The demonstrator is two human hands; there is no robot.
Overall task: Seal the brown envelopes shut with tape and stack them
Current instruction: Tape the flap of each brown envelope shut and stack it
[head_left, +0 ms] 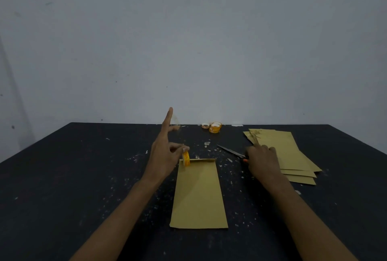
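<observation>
Left hand (165, 151): raised over the counter (83, 177), at the far-left corner of the envelope (199, 193).
- Index finger (168, 118) straight, pointing up and away.
- Remaining fingers curl in and, w/ the thumb, pinch the tape roll (186, 158).
- Roll is orange-yellow and stands on edge over the envelope's far-left corner. Contact w/ the paper: cannot tell.
- A faint clear sliver shows beside the index tip; too faint to ID.

Right hand (261, 160): low on the counter, right of the envelope, knuckles up.
- Fingers curled close together over the handle end of the scissors (230, 151), gripping it.
- Only a bit of orange handle shows under the hand. Blades lie flat on the counter, pointing far-left.

Envelope: brown, flat, long axis running away from the person, approx. centre of the counter, btwn both hands. Narrow folded flap at the far end.

Envelope stack (293, 156): brown, loosely fanned, on the counter just beyond the right hand.

Spare tape rolls (215, 127): near the counter's far edge, well apart from both hands.

Counter: dark, w/ pale specks.
</observation>
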